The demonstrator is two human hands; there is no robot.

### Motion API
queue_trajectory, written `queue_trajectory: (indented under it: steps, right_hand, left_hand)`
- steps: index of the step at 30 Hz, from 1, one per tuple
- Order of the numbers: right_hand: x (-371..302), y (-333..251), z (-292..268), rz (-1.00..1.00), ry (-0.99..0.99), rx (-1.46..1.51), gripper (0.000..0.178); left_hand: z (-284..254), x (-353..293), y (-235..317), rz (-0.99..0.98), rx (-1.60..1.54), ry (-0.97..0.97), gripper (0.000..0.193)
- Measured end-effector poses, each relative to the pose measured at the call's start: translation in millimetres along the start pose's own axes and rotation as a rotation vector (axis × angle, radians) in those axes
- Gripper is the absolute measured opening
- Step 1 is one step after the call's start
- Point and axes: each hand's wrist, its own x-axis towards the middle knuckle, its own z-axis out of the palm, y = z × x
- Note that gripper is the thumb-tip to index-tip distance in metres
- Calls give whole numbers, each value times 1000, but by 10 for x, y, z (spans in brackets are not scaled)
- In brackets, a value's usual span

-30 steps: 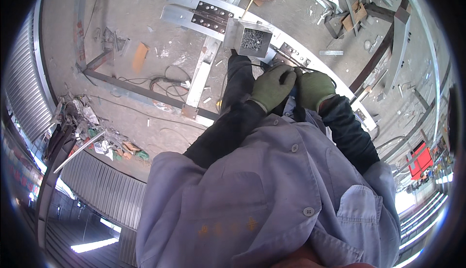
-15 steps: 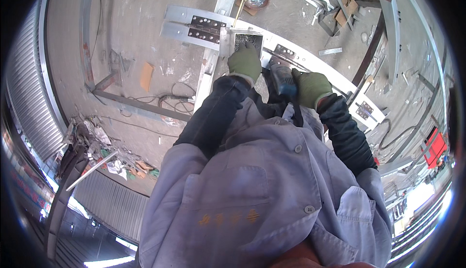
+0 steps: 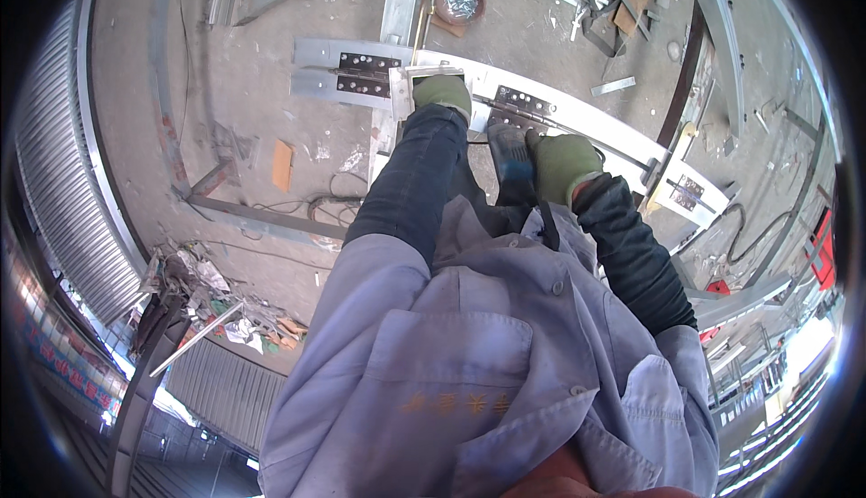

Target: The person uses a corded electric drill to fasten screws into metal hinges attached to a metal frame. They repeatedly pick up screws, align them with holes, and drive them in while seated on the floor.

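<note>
My left hand [image 3: 443, 93], in a green glove, reaches into an open metal box [image 3: 403, 94] on a long white metal bar [image 3: 595, 120]. The glove covers the box's opening and its fingers are hidden inside. My right hand [image 3: 566, 166], also gloved in green, is closed on a dark-and-blue hand-held power tool [image 3: 513, 164]; the tool's exact kind does not show. Dark hinges with holes lie along the bar: a left hinge [image 3: 363, 74] beside the box, a middle hinge [image 3: 520, 105] just beyond the tool, and a right hinge [image 3: 686, 191].
A round brown bowl [image 3: 460, 3] of small metal fasteners stands on the floor beyond the bar. Metal offcuts [image 3: 577, 13] lie at the far right. Cables [image 3: 320, 205] and a steel frame [image 3: 262, 216] lie at the left, near a rubbish heap [image 3: 212, 286].
My left hand has gone deeper into the box, hiding the small metal pieces seen there before. The view has shifted a little; my right hand keeps hold of the power tool.
</note>
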Motion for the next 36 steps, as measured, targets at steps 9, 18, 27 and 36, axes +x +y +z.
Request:
queue_trajectory:
  steps: [9,18,27,36]
  right_hand:
    - [14,11,-6,-48,26,-17,62]
    - [-10,-25,24,-47,43,-28,59]
    - [-94,-184,116,-34,156,22,52]
    - [-80,-208,204,87,128,0,50]
  left_hand:
    - [-145,-378,-81,87,-18,228,22]
    - [-176,-897,-586,173,-337,541,23]
    - [-295,-1389,-786,156,-1263,382,14]
    - [-295,-1052,-845,190,-1558,114,12]
